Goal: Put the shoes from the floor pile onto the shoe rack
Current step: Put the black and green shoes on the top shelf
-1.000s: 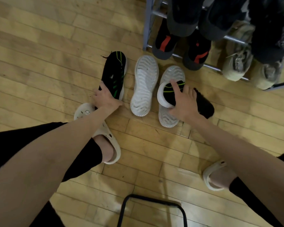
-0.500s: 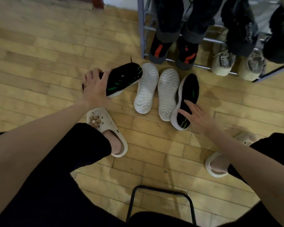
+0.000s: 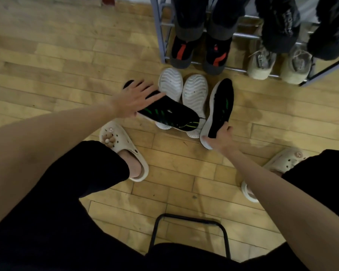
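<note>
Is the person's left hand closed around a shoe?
No: the left hand lies open, fingers spread, on the black shoe.

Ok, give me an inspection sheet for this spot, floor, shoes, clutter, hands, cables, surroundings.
Surface: wooden plank floor, scuffed.
Job's things: two white shoes sole-up; one black green-striped shoe lying across them; second black shoe beside them; shoe rack holding dark and beige pairs.
Clutter: nothing seen.
Hands: left hand spread open on the striped shoe's heel; right hand gripping the second black shoe's heel end.
Cables: nothing seen.
Surroundings: black metal frame near the person's legs; beige clogs worn on the feet.
</note>
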Tool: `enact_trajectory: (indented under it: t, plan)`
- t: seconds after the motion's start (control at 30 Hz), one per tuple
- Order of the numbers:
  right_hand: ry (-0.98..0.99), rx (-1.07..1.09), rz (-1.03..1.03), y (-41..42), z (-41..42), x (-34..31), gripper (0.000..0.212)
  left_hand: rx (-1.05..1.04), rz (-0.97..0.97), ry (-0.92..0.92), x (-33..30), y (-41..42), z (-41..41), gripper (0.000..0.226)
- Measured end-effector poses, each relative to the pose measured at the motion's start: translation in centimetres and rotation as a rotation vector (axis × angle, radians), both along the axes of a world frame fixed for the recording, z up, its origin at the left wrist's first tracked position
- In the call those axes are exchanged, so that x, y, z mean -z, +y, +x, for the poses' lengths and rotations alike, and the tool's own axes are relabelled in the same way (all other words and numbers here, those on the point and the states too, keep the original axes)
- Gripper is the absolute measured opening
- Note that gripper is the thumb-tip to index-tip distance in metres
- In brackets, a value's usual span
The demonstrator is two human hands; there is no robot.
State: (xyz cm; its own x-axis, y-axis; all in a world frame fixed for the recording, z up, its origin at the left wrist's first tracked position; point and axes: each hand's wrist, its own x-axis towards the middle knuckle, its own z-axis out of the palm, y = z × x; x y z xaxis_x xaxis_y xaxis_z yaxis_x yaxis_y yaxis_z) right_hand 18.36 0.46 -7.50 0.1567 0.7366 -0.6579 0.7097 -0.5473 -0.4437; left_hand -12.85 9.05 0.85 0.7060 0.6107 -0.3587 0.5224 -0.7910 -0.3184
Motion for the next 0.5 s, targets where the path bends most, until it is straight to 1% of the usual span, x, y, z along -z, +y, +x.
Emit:
enact_trajectory:
  t: [0.03, 0.07, 0.17, 0.2, 0.23, 0.3, 0.33, 0.4, 0.43, 0.47, 0.5]
  plan:
    - [-0.003, 0.036, -0.021, 0.1, -0.1, 0.4, 0.112, -0.026, 0.01, 0.032, 0.4, 0.8, 0.3, 0.118]
    - [-0.009, 0.071, -0.05, 0.2, -0.3, 0.8, 0.114, -0.051, 0.017, 0.034, 1.0, 1.5, 0.6, 0.106]
    - [0.007, 0.153, -0.138, 0.5, -0.8, 1.5, 0.116, -0.178, -0.016, -0.085, 3.7, 2.7, 2.3, 0.064]
    - [0.009, 0.166, -0.152, 0.6, -0.9, 1.7, 0.117, -0.255, -0.043, -0.136, 4.4, 2.7, 3.2, 0.054]
    - [0.003, 0.167, -0.162, 0.7, -1.0, 1.9, 0.117, -0.357, -0.072, -0.187, 5.1, 2.4, 4.1, 0.049]
    - [0.012, 0.165, -0.177, 0.9, -0.8, 2.1, 0.119, -0.618, -0.095, -0.259, 6.4, 0.9, 6.2, 0.054]
    - [0.036, 0.173, -0.18, 0.9, -0.7, 2.1, 0.119, -0.759, -0.077, -0.324, 6.9, -0.3, 7.2, 0.057]
    - [0.089, 0.195, -0.162, 1.0, -0.4, 2.1, 0.119, -1.07, 0.021, -0.557, 7.5, -2.7, 9.6, 0.056]
    - [0.103, 0.207, -0.152, 1.1, -0.3, 2.1, 0.119, -1.26, 0.062, -0.665, 7.6, -3.8, 10.8, 0.058]
    - [0.11, 0.218, -0.147, 1.1, -0.2, 2.1, 0.122, -1.482, 0.052, -0.759, 7.7, -4.6, 11.8, 0.063]
    - [0.108, 0.222, -0.144, 1.1, -0.2, 2.1, 0.124, -1.719, -0.046, -0.851, 7.9, -5.1, 12.7, 0.068]
